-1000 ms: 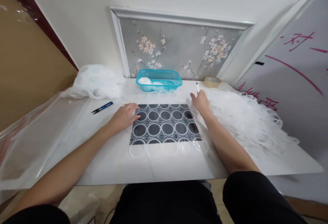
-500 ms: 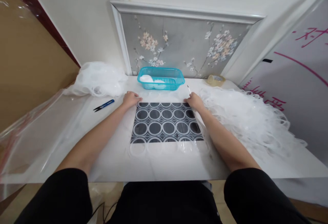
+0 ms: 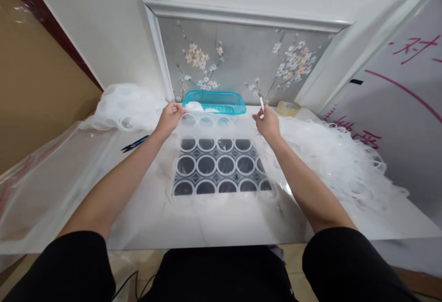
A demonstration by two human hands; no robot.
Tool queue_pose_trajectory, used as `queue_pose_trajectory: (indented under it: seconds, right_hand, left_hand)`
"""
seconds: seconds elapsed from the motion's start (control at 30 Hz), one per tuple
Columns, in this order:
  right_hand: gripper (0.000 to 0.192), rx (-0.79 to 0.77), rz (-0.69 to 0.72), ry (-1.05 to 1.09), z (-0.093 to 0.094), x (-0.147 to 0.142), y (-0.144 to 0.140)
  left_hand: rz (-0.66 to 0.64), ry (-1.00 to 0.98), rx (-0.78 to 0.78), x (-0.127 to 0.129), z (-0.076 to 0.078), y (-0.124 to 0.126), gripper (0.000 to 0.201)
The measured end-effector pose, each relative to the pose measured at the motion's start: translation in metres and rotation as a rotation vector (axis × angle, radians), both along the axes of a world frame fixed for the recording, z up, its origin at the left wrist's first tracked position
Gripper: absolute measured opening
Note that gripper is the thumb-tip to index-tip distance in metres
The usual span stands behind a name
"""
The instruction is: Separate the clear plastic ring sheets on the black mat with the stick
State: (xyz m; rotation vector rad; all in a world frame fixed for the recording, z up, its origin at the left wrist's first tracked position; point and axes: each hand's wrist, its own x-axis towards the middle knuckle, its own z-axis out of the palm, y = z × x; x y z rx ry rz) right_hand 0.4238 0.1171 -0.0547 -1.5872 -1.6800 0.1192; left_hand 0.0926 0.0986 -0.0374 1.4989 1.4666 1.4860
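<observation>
A clear plastic sheet with rows of white rings (image 3: pixel 226 165) lies over a dark rectangular pattern sheet (image 3: pixel 235 177). Its far edge is raised off the table toward the basket. My left hand (image 3: pixel 170 119) pinches the far left corner of the clear sheet. At the far right corner, my right hand (image 3: pixel 267 121) has its fingers closed at the sheet's edge. A slim white stick-like tool (image 3: pixel 261 102) also sticks up from that hand; its exact kind is unclear. Blue-handled thread snips (image 3: pixel 135 144) lie left of the pattern, partly behind my left forearm.
A turquoise plastic basket (image 3: pixel 238 101) with white round pieces stands against the wall. Translucent ring material is heaped on the right (image 3: pixel 328 159) and bunched on the left (image 3: pixel 127 106). A roll of clear tape (image 3: pixel 288 108) sits at the back right. The white table's front edge (image 3: pixel 207 246) is near my body.
Both hands have risen and moved away from me, lifting the far edge of the ringed sheet. Its rings have shifted over the dark pattern. The white tool now points more upright.
</observation>
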Motion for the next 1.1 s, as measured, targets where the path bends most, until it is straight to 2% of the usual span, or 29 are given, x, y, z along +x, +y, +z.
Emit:
queue_pose_trajectory:
  seconds: [0.1,0.17,0.27,0.4,0.47,0.53,0.63,0.7,0.77,0.83,0.97,1.1]
  right_hand:
    - [0.017,0.037,0.009,0.046,0.012,-0.002,0.003]
    - [0.020,0.002,0.041,0.064,0.014,-0.001,0.004]
    - [0.026,-0.080,0.096,0.013,0.006,0.004,-0.002]
    - [0.021,-0.132,0.185,-0.080,-0.016,0.019,-0.020]
    - [0.016,-0.214,0.210,-0.136,-0.023,0.029,-0.032]
    - [0.015,-0.337,0.175,-0.207,-0.026,0.038,-0.045]
    - [0.029,-0.491,0.106,-0.296,-0.024,0.050,-0.073]
    - [0.037,-0.577,0.115,-0.321,-0.023,0.055,-0.096]
    - [0.035,-0.651,0.159,-0.318,-0.023,0.057,-0.118]
    - [0.030,-0.674,0.216,-0.313,-0.025,0.055,-0.134]
    - [0.029,-0.645,0.288,-0.302,-0.024,0.049,-0.142]
    - [0.030,-0.685,0.278,-0.196,-0.016,0.054,-0.136]
  left_hand:
    - [-0.032,-0.060,0.073,0.003,0.012,0.002,0.024]
    - [-0.106,-0.074,0.079,0.003,0.013,0.001,0.025]
    - [-0.255,-0.027,0.072,-0.003,0.004,-0.007,0.032]
    - [-0.445,0.266,-0.003,-0.018,-0.015,-0.029,0.049]
    - [-0.507,0.369,-0.064,-0.026,-0.023,-0.044,0.049]
    - [-0.523,0.514,-0.053,-0.032,-0.027,-0.065,0.043]
    - [-0.535,0.844,0.092,-0.038,-0.031,-0.107,0.037]
    - [-0.629,0.966,0.196,-0.039,-0.034,-0.138,0.041]
    - [-0.727,1.027,0.288,-0.037,-0.037,-0.163,0.037]
    - [-0.761,1.039,0.322,-0.033,-0.040,-0.176,0.026]
    - [-0.761,1.063,0.362,-0.025,-0.041,-0.173,0.022]
    - [-0.793,1.118,0.359,-0.026,-0.031,-0.162,0.024]
